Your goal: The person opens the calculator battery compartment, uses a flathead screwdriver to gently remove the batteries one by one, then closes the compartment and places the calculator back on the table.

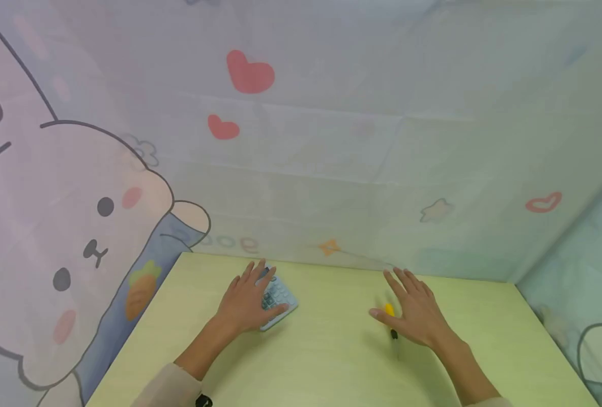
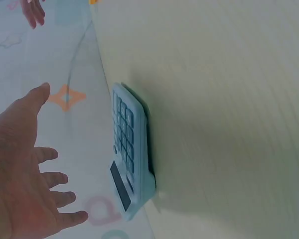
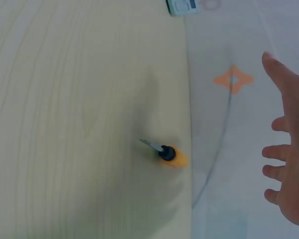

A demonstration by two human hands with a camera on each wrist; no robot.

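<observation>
A light blue calculator (image 1: 283,295) with a dark display lies at the back of the table, left of the middle. Above it hovers my left hand (image 1: 247,302), fingers spread and holding nothing, covering part of it in the head view. In the left wrist view the calculator (image 2: 131,144) lies beyond the open palm, apart from the fingers. A screwdriver (image 1: 389,310) with a yellow handle, black collar and thin metal shaft lies further right. My right hand (image 1: 416,311) hangs over it with thumb and fingers extended. In the right wrist view the screwdriver (image 3: 173,155) is apart from the fingers.
The pale wooden table (image 1: 331,350) ends at a printed cloth backdrop (image 1: 331,141) with a rabbit and hearts. At the far right, beyond the table's side edge, a dark cable loop (image 1: 580,353) hangs against the cloth.
</observation>
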